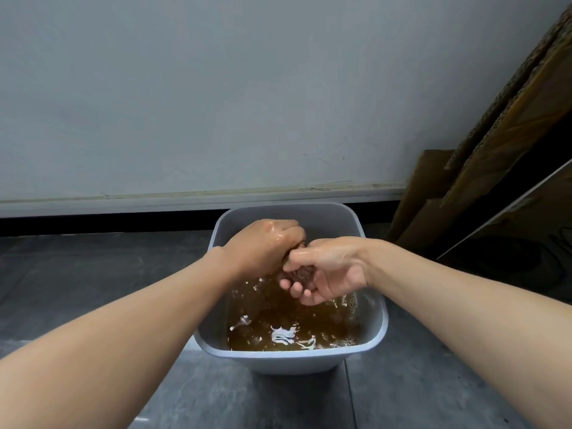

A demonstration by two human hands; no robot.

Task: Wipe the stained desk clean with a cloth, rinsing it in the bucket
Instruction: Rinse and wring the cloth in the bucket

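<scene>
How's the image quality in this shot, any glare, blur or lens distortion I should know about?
Head view: white glare streaks on the brown water in the grey plastic bucket; wet shine on the left hand and right hand; the brown cloth gripped between them looks soft, its texture barely readable; wide-angle bending bows the white baseboard.

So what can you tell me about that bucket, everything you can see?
The bucket is pale grey, smooth like plastic, squarish with rounded corners and a rolled rim. It stands upright on the dark floor near the wall, partly filled with murky brown water. The left hand and right hand grip a cloth above the water.
</scene>
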